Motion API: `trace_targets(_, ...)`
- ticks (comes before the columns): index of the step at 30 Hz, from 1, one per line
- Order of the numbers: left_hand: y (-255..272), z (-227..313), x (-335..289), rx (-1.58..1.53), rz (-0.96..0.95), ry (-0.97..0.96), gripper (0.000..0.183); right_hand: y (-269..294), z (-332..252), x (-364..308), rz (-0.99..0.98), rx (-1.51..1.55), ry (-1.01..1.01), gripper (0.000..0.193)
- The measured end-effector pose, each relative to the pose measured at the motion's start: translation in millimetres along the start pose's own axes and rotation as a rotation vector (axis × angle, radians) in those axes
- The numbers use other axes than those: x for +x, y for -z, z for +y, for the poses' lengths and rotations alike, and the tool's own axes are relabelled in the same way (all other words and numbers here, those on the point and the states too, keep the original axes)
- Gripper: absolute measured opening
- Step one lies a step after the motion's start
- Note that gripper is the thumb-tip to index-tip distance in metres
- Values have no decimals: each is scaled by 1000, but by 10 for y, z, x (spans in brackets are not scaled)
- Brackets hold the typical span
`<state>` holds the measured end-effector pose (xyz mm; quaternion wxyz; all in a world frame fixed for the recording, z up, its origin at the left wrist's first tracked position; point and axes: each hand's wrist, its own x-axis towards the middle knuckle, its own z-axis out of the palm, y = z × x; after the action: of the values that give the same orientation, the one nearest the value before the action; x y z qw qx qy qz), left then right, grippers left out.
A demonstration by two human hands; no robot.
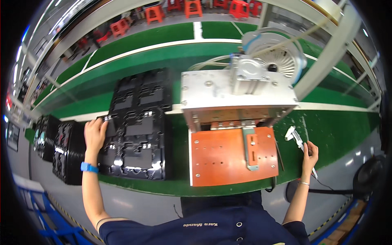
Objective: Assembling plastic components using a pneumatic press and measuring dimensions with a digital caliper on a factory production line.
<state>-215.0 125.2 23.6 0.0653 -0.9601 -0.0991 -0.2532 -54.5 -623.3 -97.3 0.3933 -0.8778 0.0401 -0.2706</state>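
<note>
My right hand [310,152], at the right of the bench, is closed around a silver vernier caliper [295,136]. The caliper's jaws point away from me to the upper left, and its beam passes under my fingers. On the other side, my left hand [95,131] rests at the left edge of a black plastic tray [160,173], fingers curled together near its far left corner. What those fingers pinch, if anything, is too small to make out. Dark flat rectangular pieces [139,158] and small shiny metal parts lie in the tray's pockets.
A metal press fixture [200,90] with an orange base plate [216,155] stands mid-bench. Behind it are a white reel [281,59] and air hoses. Another black tray [163,77] lies beyond the first; stacked black trays [69,159] stand at the far left. A slanted post [326,61] rises at right.
</note>
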Motion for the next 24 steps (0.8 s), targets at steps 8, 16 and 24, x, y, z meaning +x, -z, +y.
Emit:
trace_targets(8, 820, 1401, -17, -300, 232, 189, 46, 276, -891, -189, 104, 90, 144, 13)
trace_targets(16, 519, 3377, -176, -621, -43, 14, 30, 499, -2710, -370, 47, 75, 853, 28)
trace_targets(24, 455, 3476, -155, -527, 14, -60, 25, 273, -3669, -365, 62, 1074, 644, 38)
